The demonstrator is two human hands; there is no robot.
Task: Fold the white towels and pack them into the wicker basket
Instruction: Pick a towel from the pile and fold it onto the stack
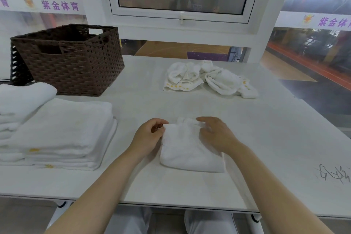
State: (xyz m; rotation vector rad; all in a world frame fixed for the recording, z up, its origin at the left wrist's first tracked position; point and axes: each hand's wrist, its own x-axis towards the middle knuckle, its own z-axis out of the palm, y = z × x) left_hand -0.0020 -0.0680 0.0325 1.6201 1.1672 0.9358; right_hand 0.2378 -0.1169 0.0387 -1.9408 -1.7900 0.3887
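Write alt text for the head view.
Two bare hands work a small folded white towel on a white table; the left hand pinches its corner, the right hand rests on top. Folded towel stacks and a brown wicker basket sit left, crumpled towels farther back.

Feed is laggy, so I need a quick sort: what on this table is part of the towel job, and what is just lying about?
Job:
- small folded towel, left hand pinching its corner, right hand on top
- two crumpled towels
- folded towel stack
- wicker basket

Lying about:
- black scribble on the table
- dark crate behind the basket
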